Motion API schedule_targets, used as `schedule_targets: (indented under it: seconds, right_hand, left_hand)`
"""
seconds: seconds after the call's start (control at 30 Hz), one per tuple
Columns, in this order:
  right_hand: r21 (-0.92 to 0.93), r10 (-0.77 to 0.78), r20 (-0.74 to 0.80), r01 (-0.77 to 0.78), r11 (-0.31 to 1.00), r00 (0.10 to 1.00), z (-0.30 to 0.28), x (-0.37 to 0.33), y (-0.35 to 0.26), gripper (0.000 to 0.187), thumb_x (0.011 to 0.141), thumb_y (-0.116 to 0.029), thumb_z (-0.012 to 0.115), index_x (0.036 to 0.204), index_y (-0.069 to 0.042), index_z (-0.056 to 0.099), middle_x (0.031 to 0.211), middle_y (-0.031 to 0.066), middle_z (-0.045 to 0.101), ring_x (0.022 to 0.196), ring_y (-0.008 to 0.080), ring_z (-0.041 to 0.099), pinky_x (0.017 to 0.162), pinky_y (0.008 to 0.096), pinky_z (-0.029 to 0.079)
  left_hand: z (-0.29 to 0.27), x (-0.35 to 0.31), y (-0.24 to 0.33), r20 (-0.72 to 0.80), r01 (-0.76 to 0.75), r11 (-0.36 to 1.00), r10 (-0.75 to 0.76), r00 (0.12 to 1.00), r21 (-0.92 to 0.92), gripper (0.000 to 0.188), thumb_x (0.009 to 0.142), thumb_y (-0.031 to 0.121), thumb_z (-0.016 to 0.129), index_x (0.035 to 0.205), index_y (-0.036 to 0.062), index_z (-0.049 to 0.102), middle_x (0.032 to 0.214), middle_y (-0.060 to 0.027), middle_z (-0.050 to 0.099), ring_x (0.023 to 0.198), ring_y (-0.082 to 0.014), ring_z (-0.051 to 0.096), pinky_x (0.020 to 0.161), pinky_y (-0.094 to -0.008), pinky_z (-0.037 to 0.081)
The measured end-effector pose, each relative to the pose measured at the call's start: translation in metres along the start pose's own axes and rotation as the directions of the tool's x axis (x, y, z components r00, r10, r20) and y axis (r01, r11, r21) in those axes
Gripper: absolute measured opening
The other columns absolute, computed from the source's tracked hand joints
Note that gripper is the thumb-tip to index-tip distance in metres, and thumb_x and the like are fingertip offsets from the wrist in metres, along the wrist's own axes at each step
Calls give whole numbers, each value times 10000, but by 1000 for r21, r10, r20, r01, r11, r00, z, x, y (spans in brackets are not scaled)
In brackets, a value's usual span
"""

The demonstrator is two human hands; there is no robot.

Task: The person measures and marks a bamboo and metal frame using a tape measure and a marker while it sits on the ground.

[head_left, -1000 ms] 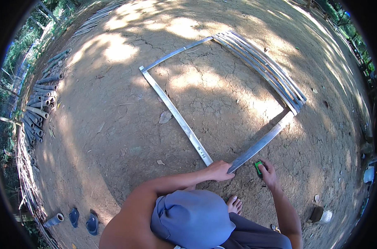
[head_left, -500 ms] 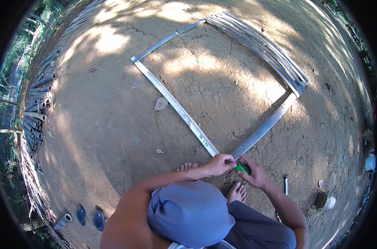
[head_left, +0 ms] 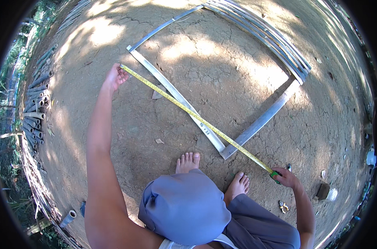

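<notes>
My left hand (head_left: 115, 76) is closed on the free end of a tape measure, out beyond the left side of a strip frame. Yellow tape blade (head_left: 184, 108) runs straight and slanting from there to the green tape measure case (head_left: 275, 175), gripped in my right hand (head_left: 287, 177) at the right. The blade passes over a pale flat strip (head_left: 155, 74) bearing handwritten marks, and over the near corner of the frame. A greyish strip (head_left: 263, 118) forms the right side, and a thin strip (head_left: 167, 25) the far left side. Several long strips (head_left: 259, 32) lie side by side at the far right.
Bare feet (head_left: 188, 162) stand on the cracked dirt ground. Hollow bamboo-like tubes (head_left: 37, 114) are piled at the left, with a single tube (head_left: 68, 218) lower down. At the right lie a dark block (head_left: 322, 191), a clear container (head_left: 332, 195) and a small yellow-and-black object (head_left: 283, 206).
My hands have moved from close together at the near corner to far apart, left hand up and left, right hand rightward. The tape blade is now drawn out between them.
</notes>
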State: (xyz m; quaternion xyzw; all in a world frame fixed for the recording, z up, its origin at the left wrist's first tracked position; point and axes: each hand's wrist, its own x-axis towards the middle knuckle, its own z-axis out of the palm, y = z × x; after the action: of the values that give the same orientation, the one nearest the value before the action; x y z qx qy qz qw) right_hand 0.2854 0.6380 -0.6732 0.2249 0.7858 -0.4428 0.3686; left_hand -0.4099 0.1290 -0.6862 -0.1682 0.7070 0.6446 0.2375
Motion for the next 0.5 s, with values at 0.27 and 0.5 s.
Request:
schedule_targets:
  seconds: [0.27, 0.5]
  right_hand:
    - [218, 24, 5, -25, 976, 1000, 6, 18, -39, 407, 940, -295, 614, 1262, -46, 627, 922, 49, 648, 834, 129, 596, 739, 285, 501]
    - [328, 7, -2, -6, 945, 1000, 7, 83, -123, 427, 956, -304, 556, 1296, -52, 613, 782, 21, 576, 644, 113, 556, 523, 283, 480]
  left_hand:
    - [30, -14, -23, -19, 5, 993, -8, 1000, -122, 768, 1000, 624, 411, 1509, 55, 333, 1330, -131, 537, 1130, -240, 564, 935, -448, 505]
    - [105, -120, -156, 275, 219, 945, -284, 919, 243, 619, 1007, 558, 477, 1379, 63, 477, 1188, -93, 600, 1049, -194, 598, 856, -379, 516]
